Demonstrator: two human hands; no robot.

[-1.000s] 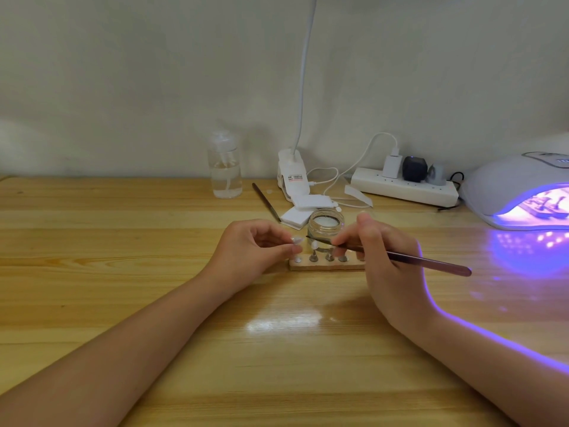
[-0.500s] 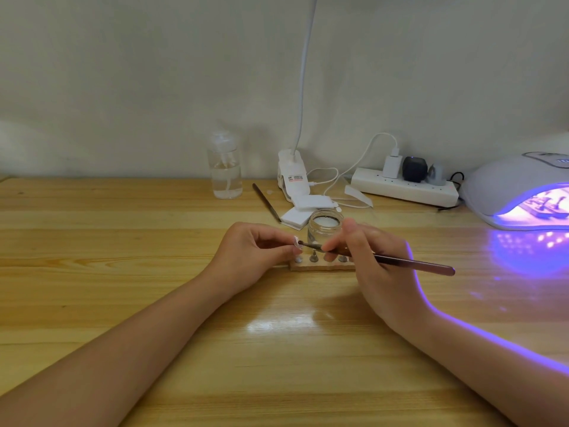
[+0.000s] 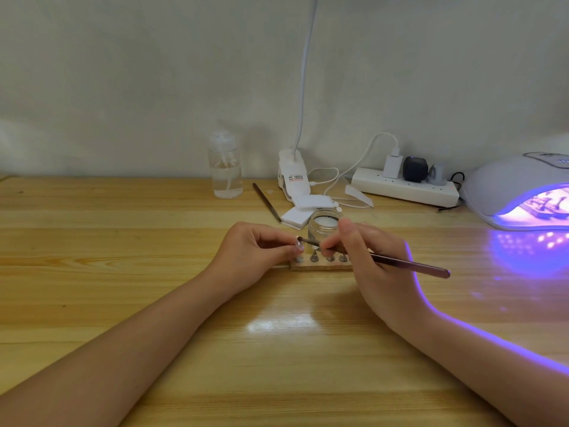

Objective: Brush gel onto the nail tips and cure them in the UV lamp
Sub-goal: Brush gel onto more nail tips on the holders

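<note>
Head view: left hand [image 3: 252, 251] pinches nail tip [image 3: 298, 244]; right hand [image 3: 372, 260] grips brush [image 3: 400, 262], bristles touching tip.

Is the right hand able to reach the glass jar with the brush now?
Probably yes. The right hand grips the brush, whose tip touches the nail tip pinched by the left hand. The open glass jar stands just behind, with nothing between.

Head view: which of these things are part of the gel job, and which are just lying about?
In the job:
nail tip, pinched by the left hand
brush, held in the right hand
gel jar
wooden holder
UV lamp, lit

Lying about:
spray bottle
spare brush
white pads
power strip
clip lamp
</note>
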